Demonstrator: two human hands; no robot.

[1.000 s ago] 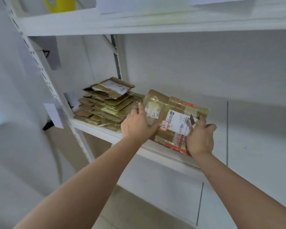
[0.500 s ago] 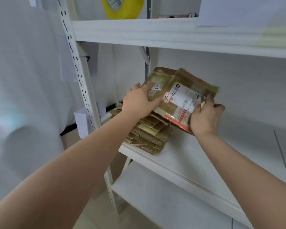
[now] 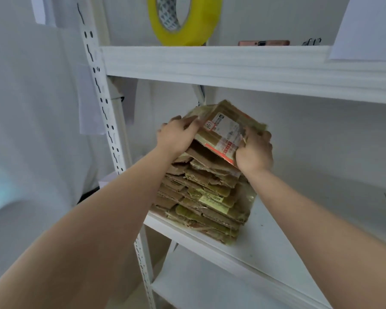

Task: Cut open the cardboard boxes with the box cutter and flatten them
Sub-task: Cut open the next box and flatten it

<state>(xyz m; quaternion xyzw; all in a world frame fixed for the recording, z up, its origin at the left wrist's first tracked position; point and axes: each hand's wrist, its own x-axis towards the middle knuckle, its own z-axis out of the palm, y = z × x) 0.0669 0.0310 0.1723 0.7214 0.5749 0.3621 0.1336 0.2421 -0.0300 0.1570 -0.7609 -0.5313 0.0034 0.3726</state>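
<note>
Flattened box (image 3: 227,130) now atop stack (image 3: 201,197), moved from 3 o'clock side. L hand (image 3: 176,136) flat-fingered on top; R hand (image 3: 254,150) grip closed on box edge, cutter blade no longer visible.

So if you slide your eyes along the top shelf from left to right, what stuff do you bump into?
On the top shelf: yellow tape roll → pink phone lying flat → small dark thing, too blurry to name → white paper sheet hanging over the edge.
</note>
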